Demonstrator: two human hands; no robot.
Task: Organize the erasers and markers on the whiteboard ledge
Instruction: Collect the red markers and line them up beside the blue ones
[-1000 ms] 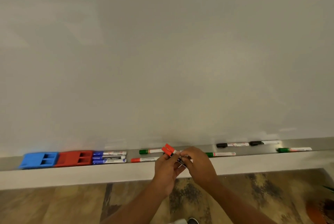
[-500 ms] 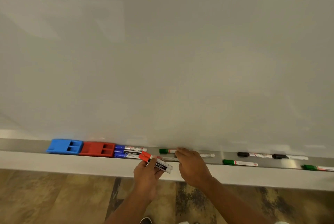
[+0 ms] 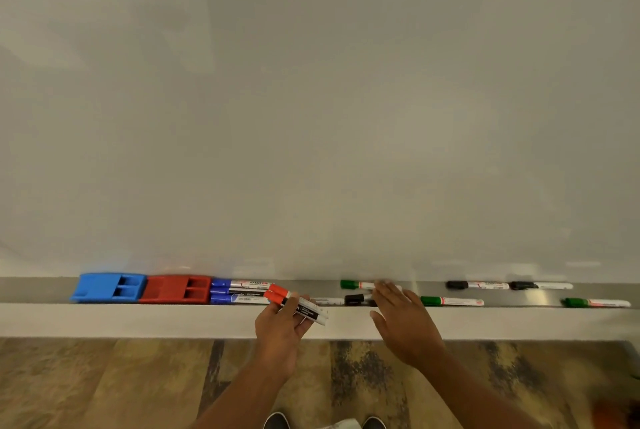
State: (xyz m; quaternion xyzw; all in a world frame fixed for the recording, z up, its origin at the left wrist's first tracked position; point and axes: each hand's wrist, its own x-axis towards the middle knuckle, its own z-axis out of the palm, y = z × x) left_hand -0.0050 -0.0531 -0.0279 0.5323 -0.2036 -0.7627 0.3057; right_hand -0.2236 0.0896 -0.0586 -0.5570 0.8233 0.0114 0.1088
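Note:
My left hand [image 3: 278, 331] grips two red-capped markers [image 3: 296, 304] just in front of the grey ledge [image 3: 34, 290]. My right hand [image 3: 403, 319] is open, its straight fingers reaching over the ledge by a green marker [image 3: 355, 284] and a black-capped marker [image 3: 356, 299]. At the ledge's left lie a blue eraser [image 3: 109, 287], a red eraser [image 3: 175, 289] and three blue markers [image 3: 239, 291] side by side. Further right lie a green marker [image 3: 450, 301], two black markers [image 3: 476, 285] [image 3: 540, 285] and another green marker [image 3: 594, 302].
The whiteboard [image 3: 311, 99] fills the view above the ledge. A white front rail [image 3: 138, 321] runs below the ledge. Patterned flooring [image 3: 104, 383] lies underneath, with my shoe tips [image 3: 277, 421] at the bottom edge.
My hands parted. The left hand carried the two red markers left toward the blue markers; the right hand let go, opened and reached to the ledge. The view shifted left.

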